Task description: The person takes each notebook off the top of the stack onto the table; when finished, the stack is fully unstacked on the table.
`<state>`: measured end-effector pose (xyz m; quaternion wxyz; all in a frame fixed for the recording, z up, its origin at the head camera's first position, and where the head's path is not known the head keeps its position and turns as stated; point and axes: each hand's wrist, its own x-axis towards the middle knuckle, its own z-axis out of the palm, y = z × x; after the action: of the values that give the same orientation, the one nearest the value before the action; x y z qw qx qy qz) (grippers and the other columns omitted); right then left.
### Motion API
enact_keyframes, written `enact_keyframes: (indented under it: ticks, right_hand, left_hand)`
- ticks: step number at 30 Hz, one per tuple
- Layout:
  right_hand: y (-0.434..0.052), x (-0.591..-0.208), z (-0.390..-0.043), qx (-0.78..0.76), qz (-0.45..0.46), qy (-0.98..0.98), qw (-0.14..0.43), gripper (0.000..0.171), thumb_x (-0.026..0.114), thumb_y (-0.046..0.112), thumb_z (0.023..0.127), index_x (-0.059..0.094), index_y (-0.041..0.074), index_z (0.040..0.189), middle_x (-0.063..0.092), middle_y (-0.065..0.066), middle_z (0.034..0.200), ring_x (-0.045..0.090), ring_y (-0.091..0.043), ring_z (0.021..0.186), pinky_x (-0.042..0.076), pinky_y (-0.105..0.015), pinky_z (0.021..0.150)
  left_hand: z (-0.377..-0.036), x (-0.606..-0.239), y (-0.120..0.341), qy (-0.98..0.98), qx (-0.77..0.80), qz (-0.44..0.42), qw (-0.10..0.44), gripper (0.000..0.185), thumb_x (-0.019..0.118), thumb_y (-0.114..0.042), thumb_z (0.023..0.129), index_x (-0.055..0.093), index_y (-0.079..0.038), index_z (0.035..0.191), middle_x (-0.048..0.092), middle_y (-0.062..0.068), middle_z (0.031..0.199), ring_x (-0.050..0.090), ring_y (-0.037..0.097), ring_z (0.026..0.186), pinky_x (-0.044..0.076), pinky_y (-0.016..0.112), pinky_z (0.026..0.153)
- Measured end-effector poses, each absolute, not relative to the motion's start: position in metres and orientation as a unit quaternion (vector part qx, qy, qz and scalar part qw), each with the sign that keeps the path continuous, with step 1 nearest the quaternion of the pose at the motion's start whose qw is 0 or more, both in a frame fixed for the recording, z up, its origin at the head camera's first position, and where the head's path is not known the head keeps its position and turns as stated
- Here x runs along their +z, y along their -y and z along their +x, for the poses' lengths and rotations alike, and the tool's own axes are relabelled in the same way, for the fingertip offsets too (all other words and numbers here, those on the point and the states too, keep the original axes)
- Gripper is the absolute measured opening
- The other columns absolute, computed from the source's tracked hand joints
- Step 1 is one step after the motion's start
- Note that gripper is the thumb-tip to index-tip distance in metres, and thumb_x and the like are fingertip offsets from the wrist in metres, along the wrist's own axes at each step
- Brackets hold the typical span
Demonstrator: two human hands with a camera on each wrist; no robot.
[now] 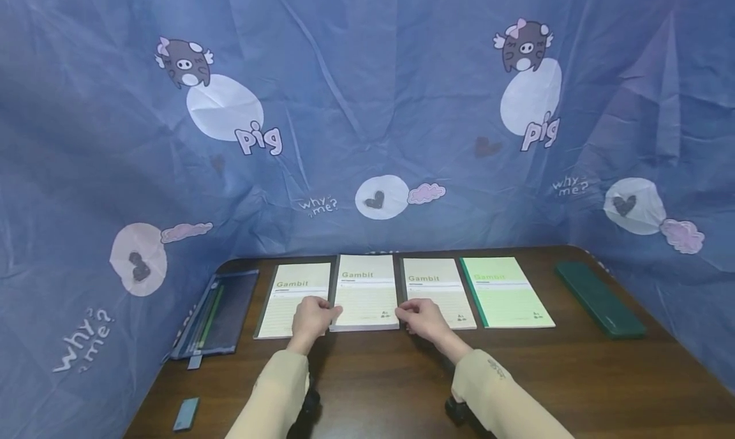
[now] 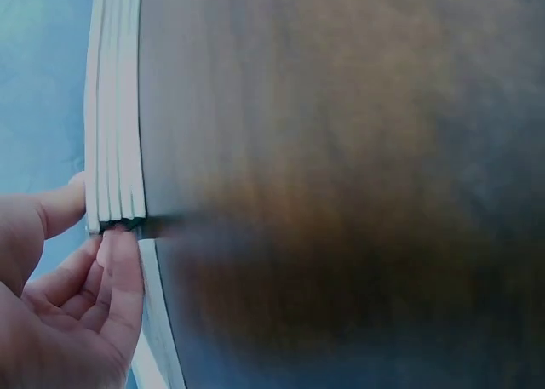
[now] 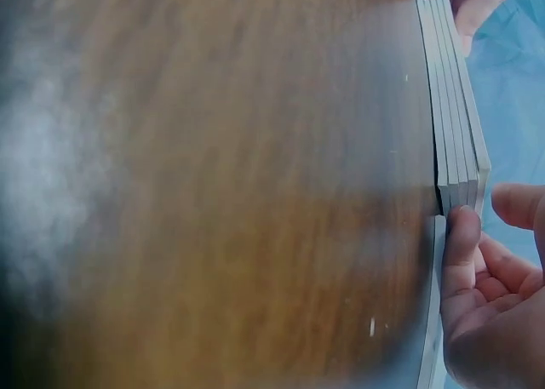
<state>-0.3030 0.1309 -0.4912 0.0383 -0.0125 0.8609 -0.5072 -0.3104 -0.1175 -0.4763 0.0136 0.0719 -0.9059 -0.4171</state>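
While both forearms reach forward, left hand point(image 1: 311, 319) and right hand point(image 1: 423, 318) pinch the notebook stack point(image 1: 366, 292) corners.

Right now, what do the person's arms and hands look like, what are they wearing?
Both arms wear long beige sleeves; the right sleeve has small dark lettering near the cuff. The left hand and right hand are bare, without gloves. A dark wrist-mounted device shows below each cuff.
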Motion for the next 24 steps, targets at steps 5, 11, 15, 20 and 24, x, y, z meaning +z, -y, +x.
enact_keyframes:
  ticks: [5, 11, 15, 20, 24]
  right_hand:
    - [-0.129, -0.494, -0.303, -0.51, -0.014, -0.859, 0.037, 0.03, 0.066, 0.02, 0.094, 0.068, -0.006, 0.109, 0.07, -0.007, 0.088, 0.064, -0.015, 0.07, 0.057, -0.03, 0.065]
    - [-0.127, -0.493, -0.303, -0.517, -0.015, -0.855, 0.038, 0.028, 0.066, 0.019, 0.095, 0.069, -0.005, 0.109, 0.071, -0.008, 0.089, 0.064, -0.015, 0.071, 0.058, -0.03, 0.066]
    - [-0.127, -0.492, -0.303, -0.515, -0.016, -0.856, 0.04, 0.03, 0.065, 0.02, 0.095, 0.068, -0.005, 0.11, 0.071, -0.008, 0.091, 0.065, -0.015, 0.074, 0.058, -0.03, 0.068]
    - [-0.129, -0.493, -0.303, -0.511, -0.007, -0.859, 0.044, 0.03, 0.065, 0.022, 0.095, 0.069, -0.003, 0.112, 0.071, -0.007, 0.091, 0.065, -0.015, 0.074, 0.058, -0.029, 0.069]
    - [-0.131, -0.492, -0.303, -0.514, -0.007, -0.857, 0.039, 0.029, 0.065, 0.021, 0.095, 0.069, -0.004, 0.11, 0.07, -0.006, 0.089, 0.065, -0.015, 0.073, 0.058, -0.03, 0.068]
  left_hand:
    - [-0.311, -0.472, 0.12, 0.89, -0.446, 0.091, -0.006, 0.035, 0.077, -0.017, 0.085, 0.068, 0.01, 0.105, 0.069, 0.015, 0.086, 0.068, 0.022, 0.067, 0.056, 0.03, 0.056]
    - [-0.31, -0.466, 0.131, 0.86, -0.492, 0.125, -0.051, 0.037, 0.076, -0.013, 0.083, 0.064, 0.009, 0.109, 0.063, 0.022, 0.107, 0.063, 0.034, 0.098, 0.054, 0.045, 0.085]
    - [-0.31, -0.463, 0.142, 0.841, -0.519, 0.123, -0.089, 0.041, 0.075, -0.009, 0.081, 0.061, 0.012, 0.114, 0.062, 0.024, 0.11, 0.061, 0.037, 0.102, 0.051, 0.048, 0.092]
    - [-0.309, -0.463, 0.153, 0.825, -0.54, 0.105, -0.127, 0.045, 0.072, -0.005, 0.084, 0.058, 0.014, 0.122, 0.064, 0.022, 0.107, 0.067, 0.03, 0.093, 0.057, 0.04, 0.082]
    - [-0.305, -0.462, 0.157, 0.817, -0.552, 0.091, -0.138, 0.042, 0.068, -0.008, 0.091, 0.055, 0.016, 0.123, 0.066, 0.021, 0.1, 0.068, 0.024, 0.085, 0.058, 0.038, 0.076]
